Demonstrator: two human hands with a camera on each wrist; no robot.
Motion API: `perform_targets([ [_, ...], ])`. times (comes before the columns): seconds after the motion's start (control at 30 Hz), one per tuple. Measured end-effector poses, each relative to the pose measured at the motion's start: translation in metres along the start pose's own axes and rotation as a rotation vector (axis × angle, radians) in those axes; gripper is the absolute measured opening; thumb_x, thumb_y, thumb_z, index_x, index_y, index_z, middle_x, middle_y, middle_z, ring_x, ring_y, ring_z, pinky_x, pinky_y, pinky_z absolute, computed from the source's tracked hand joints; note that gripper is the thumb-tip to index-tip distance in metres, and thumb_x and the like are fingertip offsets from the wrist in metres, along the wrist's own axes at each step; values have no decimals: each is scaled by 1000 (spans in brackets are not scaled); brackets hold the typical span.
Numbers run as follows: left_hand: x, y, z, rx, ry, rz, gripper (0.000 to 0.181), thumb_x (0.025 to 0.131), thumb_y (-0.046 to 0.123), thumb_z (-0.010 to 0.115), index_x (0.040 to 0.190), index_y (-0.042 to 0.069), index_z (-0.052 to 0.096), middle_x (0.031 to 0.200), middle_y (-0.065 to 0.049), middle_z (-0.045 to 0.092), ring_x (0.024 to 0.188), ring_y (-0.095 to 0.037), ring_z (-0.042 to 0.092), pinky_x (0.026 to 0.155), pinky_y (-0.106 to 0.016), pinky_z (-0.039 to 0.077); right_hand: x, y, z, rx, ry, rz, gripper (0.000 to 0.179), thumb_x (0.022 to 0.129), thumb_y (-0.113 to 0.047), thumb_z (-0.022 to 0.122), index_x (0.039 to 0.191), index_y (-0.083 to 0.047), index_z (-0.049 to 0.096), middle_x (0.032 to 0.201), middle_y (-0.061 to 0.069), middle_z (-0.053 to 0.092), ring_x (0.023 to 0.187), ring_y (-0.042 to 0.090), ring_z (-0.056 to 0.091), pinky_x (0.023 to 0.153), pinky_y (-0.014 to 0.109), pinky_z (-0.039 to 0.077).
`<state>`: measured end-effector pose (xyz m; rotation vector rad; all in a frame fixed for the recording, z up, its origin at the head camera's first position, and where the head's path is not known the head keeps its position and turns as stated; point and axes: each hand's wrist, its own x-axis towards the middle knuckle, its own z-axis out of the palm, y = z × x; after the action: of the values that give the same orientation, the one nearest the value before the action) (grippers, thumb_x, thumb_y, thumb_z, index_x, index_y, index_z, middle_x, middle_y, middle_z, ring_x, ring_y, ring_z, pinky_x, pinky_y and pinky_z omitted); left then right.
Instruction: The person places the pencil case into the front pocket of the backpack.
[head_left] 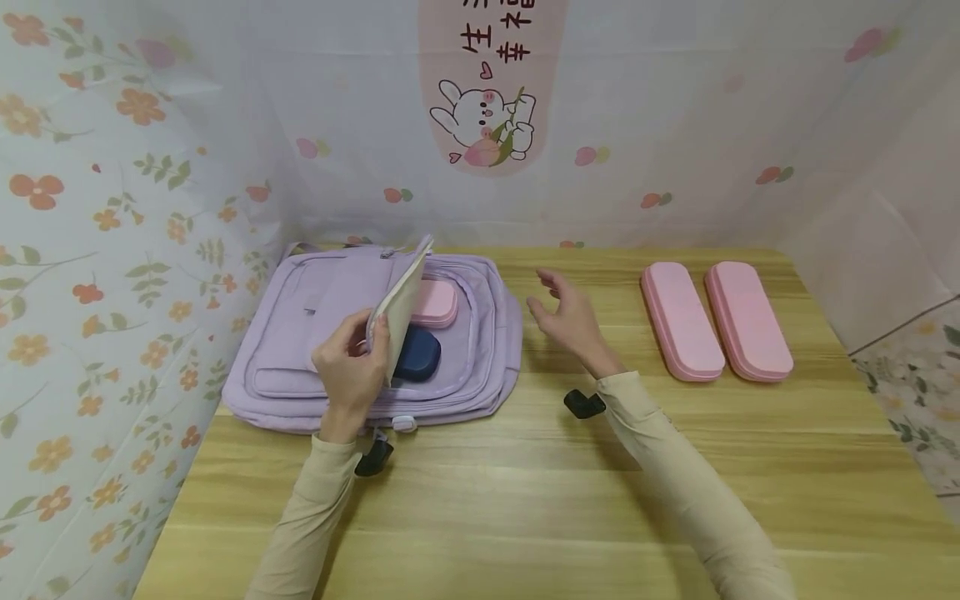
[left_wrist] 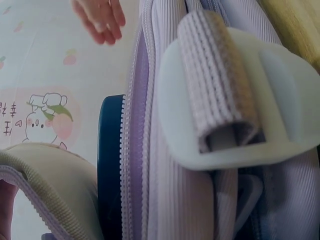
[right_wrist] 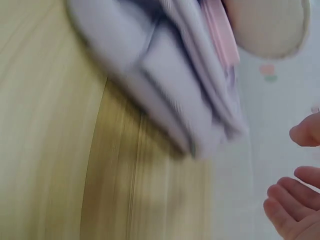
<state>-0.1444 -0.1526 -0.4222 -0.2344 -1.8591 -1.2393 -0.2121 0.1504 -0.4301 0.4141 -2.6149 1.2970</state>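
Note:
A lilac backpack (head_left: 292, 287) lies flat on the table with its front pocket unzipped. My left hand (head_left: 352, 367) pinches the edge of the pocket flap (head_left: 405, 292) and holds it raised. Inside the pocket are a pink case (head_left: 437, 302) and a dark navy case (head_left: 420, 354); the flap partly hides both. In the left wrist view the navy case (left_wrist: 110, 150) shows beside the zipper teeth. To the right of the backpack my right hand (head_left: 566, 321) hovers apart from it, holding nothing. Its fingers (right_wrist: 290, 205) are spread loosely from the thumb in the right wrist view.
Two more pink cases (head_left: 682, 321) (head_left: 748, 321) lie side by side at the right of the wooden table (head_left: 480, 517). A pale plastic buckle (left_wrist: 290, 100) sits on the backpack's near side. Patterned cloth (head_left: 352, 108) hangs behind and at the left.

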Motion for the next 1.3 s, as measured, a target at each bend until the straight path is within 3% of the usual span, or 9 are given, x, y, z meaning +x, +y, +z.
perform_targets([
  [0.47,-1,1,-1,-9,12,-12,11,86,2,72,93,-6,76,76,-22,75,72,5,64,58,-2,48,-36,50,-57,-113,87,162,65,94,-14,66,146,13,39,148,36,42,140,51,37,116,64,32],
  [0.83,-3,2,1,4,3,-11,11,85,2,73,92,-6,76,76,-21,75,72,7,63,59,-2,48,-78,76,-96,-224,245,235,71,89,-16,72,145,12,40,146,37,42,133,56,41,110,68,34],
  [1.03,-4,1,0,-1,0,6,9,85,1,74,92,-4,77,77,-19,75,72,4,65,59,-2,48,-95,88,-108,-258,327,297,79,85,-18,76,146,13,38,142,38,42,130,56,41,111,67,32],
  [1.3,-4,1,1,-4,-5,-5,11,85,1,73,92,-7,76,75,-22,74,72,5,64,60,-2,49,-117,98,-105,-301,328,401,81,82,-19,80,140,18,38,131,44,41,122,57,40,105,68,35],
])
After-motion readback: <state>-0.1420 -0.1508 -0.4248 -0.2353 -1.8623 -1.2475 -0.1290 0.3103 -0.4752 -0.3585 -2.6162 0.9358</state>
